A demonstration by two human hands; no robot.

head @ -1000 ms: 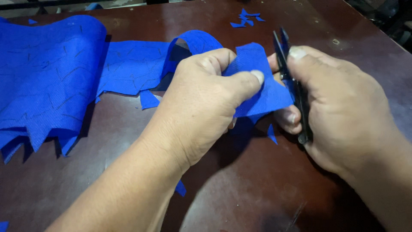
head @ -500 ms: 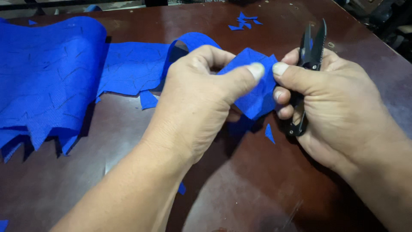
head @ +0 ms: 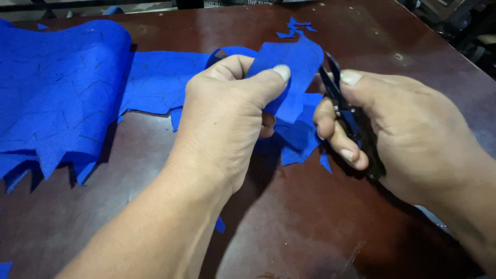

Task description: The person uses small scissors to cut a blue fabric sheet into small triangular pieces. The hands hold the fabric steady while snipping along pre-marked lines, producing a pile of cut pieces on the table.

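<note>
Over the dark brown worktop [head: 310, 227], the left hand [head: 222, 124] has its grip pinched tight on a blue fabric piece [head: 292, 72], thumb on top, holding it raised. Just to its right, the right hand [head: 408, 129] is clamped around small black snips [head: 343, 111], blades at the piece's edge. Farther left lies a large blue fabric sheet [head: 57, 93]; small blue scraps [head: 295, 28] lie beyond.
</note>
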